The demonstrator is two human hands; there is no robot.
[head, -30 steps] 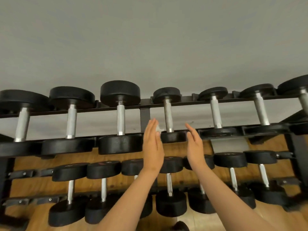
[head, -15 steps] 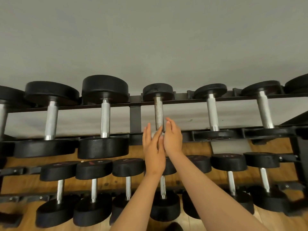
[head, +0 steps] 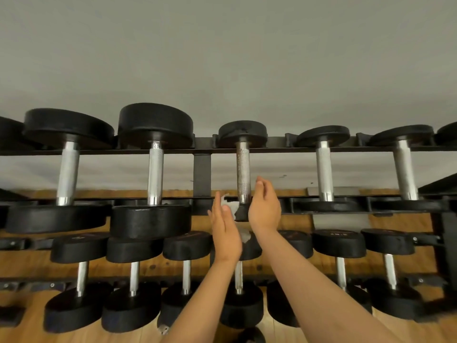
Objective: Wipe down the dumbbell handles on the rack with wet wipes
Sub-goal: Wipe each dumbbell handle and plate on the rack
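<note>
Dumbbell handle (head: 243, 172) under work: upper tier of the rack (head: 284, 150), near the middle of the view. Its knurled steel looks dull and speckled brown, darker than the bright handles on either side. The long axis runs 12 to 6 o'clock across the two rails, with the far head (head: 242, 132) at 12 and the near head (head: 241, 215) at 6, partly behind the hands.

Wet wipe (head: 229, 205): a white crumpled piece at 7 o'clock of the handle's lower end, between the two hands. A second white scrap shows lower down between the wrists.

Left hand (head: 225, 229): seen edge-on, fingers straight and together, palm toward the wipe. The thumb is hidden, so I cannot tell whether it pinches the wipe.

Right hand (head: 264, 206): at 4 o'clock of the handle, just beside it, with fingers loosely curved upward and holding nothing visible. Whether it touches the steel is unclear.

Rack upright (head: 202, 174) stands at 9 o'clock, just beside the handle. Other dumbbells sit at 3 and 9 o'clock, and the lower tier (head: 338, 243) holds smaller ones at 6.

Surroundings: plain grey wall (head: 222, 58) behind and wooden plank floor (head: 291, 329) below.

Writing: faint marks on the lower-tier heads, too blurred to read.
</note>
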